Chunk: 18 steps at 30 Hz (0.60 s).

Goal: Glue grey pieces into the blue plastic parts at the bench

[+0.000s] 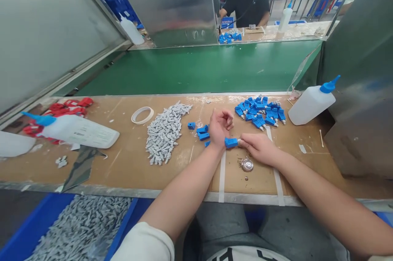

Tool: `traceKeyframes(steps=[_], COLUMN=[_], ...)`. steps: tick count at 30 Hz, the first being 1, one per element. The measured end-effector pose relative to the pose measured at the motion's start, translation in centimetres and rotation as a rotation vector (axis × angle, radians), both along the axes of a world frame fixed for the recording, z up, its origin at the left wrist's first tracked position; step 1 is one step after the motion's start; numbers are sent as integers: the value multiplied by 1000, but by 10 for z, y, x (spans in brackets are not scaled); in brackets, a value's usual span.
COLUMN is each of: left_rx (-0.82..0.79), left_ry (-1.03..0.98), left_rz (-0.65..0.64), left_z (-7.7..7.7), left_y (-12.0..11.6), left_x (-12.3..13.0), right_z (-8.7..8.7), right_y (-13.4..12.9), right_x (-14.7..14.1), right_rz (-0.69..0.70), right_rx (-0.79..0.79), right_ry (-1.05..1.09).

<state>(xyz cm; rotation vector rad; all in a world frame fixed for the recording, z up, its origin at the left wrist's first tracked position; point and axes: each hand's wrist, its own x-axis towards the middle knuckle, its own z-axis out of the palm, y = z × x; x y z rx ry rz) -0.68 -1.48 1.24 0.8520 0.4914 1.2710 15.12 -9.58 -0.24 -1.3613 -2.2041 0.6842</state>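
Note:
My right hand (258,147) pinches the pale end of a blue plastic piece (231,143), held level beside my left wrist. My left hand (219,126) is raised above the tabletop with its fingers curled; whether something small is in them is hidden. Left of it lie a few loose blue pieces (202,132). Beyond my right hand is a pile of blue pieces with pale tips (260,110). A heap of small grey parts (166,134) spreads to the left. A round metal object (247,165) sits just below my right hand.
White bottles with blue nozzles lie at left (81,131) and lean at right (311,105). A tape roll (142,115) and red parts (66,109) are on the table. A blue bin (129,216) of grey parts is below. Beyond the green belt (196,68) sits a person.

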Motion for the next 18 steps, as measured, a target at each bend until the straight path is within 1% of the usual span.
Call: traceKeyframes(steps=[5,8,11,14,16,18], left_rx=[88,74,34,62,68,52], left_ry=[-97,-111,-89,-59,-3,101], left_rz=[115,143,160,196,260,374], left_z=[-5,-5,-4,-4,-4,-5], left_y=[-6,-8,-9,-10,-9,-6], left_x=[-3,-2,1,4,4,4], right_z=[-2,-3,-5,-7,-7,-5], right_y=[-1,0,0,0,-1,-2], right_x=[-4,-5,-4,-2,0,2], right_rz=[-40,-50,-57,-55,-46,-39], right_rx=[8,1,9,23,26,39], right_ry=[-97,-121,-124,-100,-79,-86])
